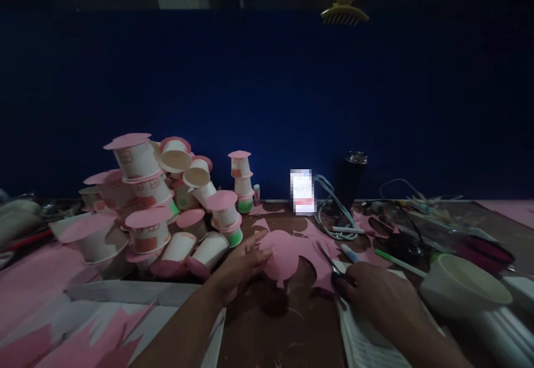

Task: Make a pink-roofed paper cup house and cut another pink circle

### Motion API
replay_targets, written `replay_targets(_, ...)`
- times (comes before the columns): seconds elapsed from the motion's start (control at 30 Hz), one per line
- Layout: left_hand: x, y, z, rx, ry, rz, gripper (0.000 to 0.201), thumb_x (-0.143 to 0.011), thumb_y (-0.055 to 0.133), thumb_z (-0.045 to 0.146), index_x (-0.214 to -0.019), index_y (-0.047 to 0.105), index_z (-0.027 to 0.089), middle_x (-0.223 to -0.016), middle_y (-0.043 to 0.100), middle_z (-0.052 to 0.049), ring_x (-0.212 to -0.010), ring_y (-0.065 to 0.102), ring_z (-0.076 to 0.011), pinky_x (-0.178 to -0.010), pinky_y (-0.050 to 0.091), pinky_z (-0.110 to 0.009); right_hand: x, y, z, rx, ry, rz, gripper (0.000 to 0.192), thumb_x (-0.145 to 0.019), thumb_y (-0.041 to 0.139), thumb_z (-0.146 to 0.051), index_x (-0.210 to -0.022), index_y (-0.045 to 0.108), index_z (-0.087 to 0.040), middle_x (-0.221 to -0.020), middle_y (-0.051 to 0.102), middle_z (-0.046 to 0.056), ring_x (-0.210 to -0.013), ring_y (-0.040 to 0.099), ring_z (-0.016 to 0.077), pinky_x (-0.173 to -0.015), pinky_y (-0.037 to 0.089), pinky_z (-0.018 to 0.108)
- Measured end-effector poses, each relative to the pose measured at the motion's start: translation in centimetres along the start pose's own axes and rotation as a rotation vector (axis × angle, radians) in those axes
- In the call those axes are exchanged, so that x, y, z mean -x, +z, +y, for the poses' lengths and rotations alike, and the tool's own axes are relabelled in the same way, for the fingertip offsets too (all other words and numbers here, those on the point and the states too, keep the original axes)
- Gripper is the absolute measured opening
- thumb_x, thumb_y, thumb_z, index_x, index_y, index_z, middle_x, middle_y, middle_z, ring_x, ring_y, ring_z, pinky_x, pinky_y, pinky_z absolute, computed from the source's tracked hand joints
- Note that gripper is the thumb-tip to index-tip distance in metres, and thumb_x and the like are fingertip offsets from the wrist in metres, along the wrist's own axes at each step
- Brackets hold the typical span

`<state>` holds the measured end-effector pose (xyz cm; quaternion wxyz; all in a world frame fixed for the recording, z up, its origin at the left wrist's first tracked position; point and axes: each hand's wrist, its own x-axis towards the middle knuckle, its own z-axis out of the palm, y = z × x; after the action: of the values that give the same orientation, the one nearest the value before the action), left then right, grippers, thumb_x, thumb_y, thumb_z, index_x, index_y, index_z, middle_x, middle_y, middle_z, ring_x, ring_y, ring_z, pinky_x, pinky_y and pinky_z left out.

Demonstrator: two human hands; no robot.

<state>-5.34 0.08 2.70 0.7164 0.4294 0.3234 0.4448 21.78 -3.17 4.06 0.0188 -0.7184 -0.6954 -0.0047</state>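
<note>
We look down at a dim craft counter [292, 329] set against a dark blue wall. Our left hand [242, 265] rests on the counter with its fingers lightly curled around the edge of a pink paper circle [283, 254], so its grip is holding that cut-out, which lies flat near the middle of the counter. Our right hand [375, 295] lies just to the right, fingers closed over the handles of a pair of scissors [329, 259] whose blades point up and away toward the pink scraps [321, 234]; the hand partly covers a printed sheet [362, 346].

To the left a loose heap of paper cups [158, 201] rises, many capped with pink paper discs and drawn with small windows like little houses. At the far right stands an empty white cup [463, 284], with a green pen [396, 263] between it and the scissors. A dark tumbler [352, 181] stands at the back beside coiled cables.

We judge that a pink roof disc is being cut or trimmed. The next move seems to call for steadying the circle with the left hand while the blades meet its edge cleanly.
</note>
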Motion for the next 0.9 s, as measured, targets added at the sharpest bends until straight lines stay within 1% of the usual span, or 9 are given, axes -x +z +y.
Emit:
replay_targets(0.07,0.0,0.0,0.0,-0.018,-0.006,0.008,0.068,-0.078,0.072,0.031,-0.139,0.043,0.024,-0.134,0.055,-0.013,-0.116,0.057,-0.0275,-0.099,0.044,-0.041,0.0,0.0,0.0,-0.025,-0.017,0.029,0.024,-0.083,0.054,-0.038,-0.068,0.068,-0.025,-0.08,0.074,0.01,-0.077,0.069,0.0328,-0.053,0.034,0.033)
replay_targets(0.13,0.0,0.0,0.1,-0.024,-0.023,0.019,0.071,-0.076,0.074,0.031,-0.139,0.043,0.023,-0.134,0.054,-0.014,-0.118,0.056,-0.0283,-0.099,0.044,-0.041,-0.2,0.0,-0.1,-0.106,-0.042,0.135,0.019,-0.083,0.056,-0.036,-0.081,0.071,-0.025,-0.091,0.074,0.011,-0.088,0.068,0.0333,-0.06,0.042,0.036)
replay_targets(0.2,0.0,0.0,0.0,-0.017,-0.043,0.019,0.074,-0.073,0.076,0.032,-0.139,0.044,0.022,-0.134,0.054,-0.015,-0.119,0.055,-0.0288,-0.1,0.043,-0.04,-0.3,-0.2,-0.3,-0.291,-0.079,0.274,0.025,-0.086,0.054,-0.037,-0.1,0.07,-0.025,-0.1,0.073,0.01,-0.095,0.065,0.0309,-0.071,0.047,0.039)
replay_targets(0.27,0.1,0.2,-0.1,-0.011,-0.076,0.007,0.076,-0.071,0.078,0.032,-0.138,0.045,0.021,-0.133,0.055,-0.016,-0.118,0.056,-0.0289,-0.099,0.044,-0.039,-0.3,-0.4,-0.8,-0.582,-0.109,0.311,0.035,-0.088,0.051,-0.044,-0.114,0.064,-0.025,-0.109,0.07,0.009,-0.096,0.065,0.0272,-0.077,0.05,0.038)
replay_targets(0.4,0.2,1.2,-0.7,0.022,-0.141,-0.058,0.077,-0.068,0.081,0.034,-0.136,0.048,0.02,-0.123,0.061,-0.017,-0.11,0.06,-0.0289,-0.094,0.047,-0.04,0.3,-0.7,-1.9,-1.185,-0.132,0.065,0.056,-0.086,0.054,-0.055,-0.133,0.049,-0.025,-0.13,0.059,0.012,-0.118,0.057,0.0267,-0.091,0.051,0.038)
replay_targets(0.5,0.5,2.2,-0.9,0.052,-0.145,-0.107,0.067,-0.068,0.079,0.035,-0.129,0.056,0.018,-0.117,0.065,-0.015,-0.107,0.062,-0.0275,-0.092,0.047,-0.036,0.6,-0.5,-2.5,-1.419,-0.14,-0.13,0.061,-0.085,0.058,-0.054,-0.137,0.046,-0.025,-0.143,0.049,0.013,-0.131,0.046,0.0288,-0.103,0.044,0.045)
replay_targets(0.6,0.8,3.0,-0.7,-0.026,-0.214,-0.11,0.06,-0.071,0.077,0.036,-0.124,0.059,0.017,-0.115,0.065,-0.013,-0.103,0.063,-0.0257,-0.087,0.049,-0.033,0.6,-0.2,-2.8,-1.442,-0.148,-0.246,0.06,-0.081,0.063,-0.053,-0.132,0.052,-0.023,-0.143,0.05,0.014,-0.133,0.043,0.0309,-0.107,0.039,0.049)
replay_targets(0.73,1.3,3.6,-0.5,-0.235,-0.325,-0.006,0.066,-0.071,0.076,0.04,-0.13,0.053,0.021,-0.116,0.065,-0.011,-0.102,0.063,-0.0252,-0.075,0.051,-0.03,0.6,-0.4,-3.1,-1.427,-0.2,-0.329,0.058,-0.077,0.067,-0.055,-0.125,0.06,-0.022,-0.139,0.055,0.013,-0.129,0.048,0.0323,-0.104,0.043,0.047)
replay_targets(0.9,1.7,3.7,-0.9,-0.273,-0.304,0.016,0.071,-0.068,0.079,0.039,-0.131,0.052,0.022,-0.134,0.056,-0.013,-0.12,0.054,-0.0314,-0.087,0.049,-0.036,0.7,-0.9,-3.0,-1.42,-0.239,-0.38,0.056,-0.079,0.065,-0.055,-0.122,0.061,-0.02,-0.135,0.059,0.012,-0.128,0.049,0.0318,-0.101,0.045,0.045)
